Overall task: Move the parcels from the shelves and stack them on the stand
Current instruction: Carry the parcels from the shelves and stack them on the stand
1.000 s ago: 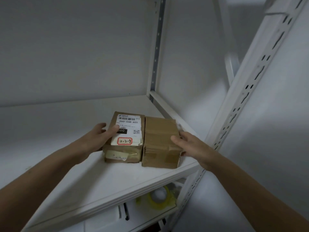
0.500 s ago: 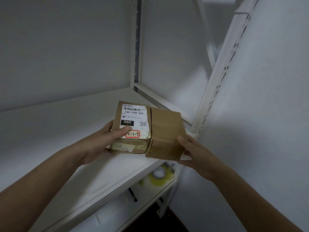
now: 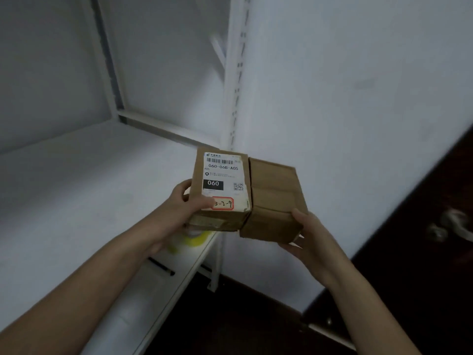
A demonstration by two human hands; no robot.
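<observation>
Pressing inward evenly seems the key here, since the left hand [image 3: 178, 213], thumb curled over the labelled parcel [image 3: 222, 185], and the right hand [image 3: 314, 242], cupping the plain parcel [image 3: 273, 198], hold both side by side in mid-air just off the shelf [image 3: 76, 188], any fingers beneath being hidden.

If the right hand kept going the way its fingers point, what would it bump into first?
The plain brown parcel, which the right hand grips; past that, probably the labelled parcel pressed beside it.
</observation>
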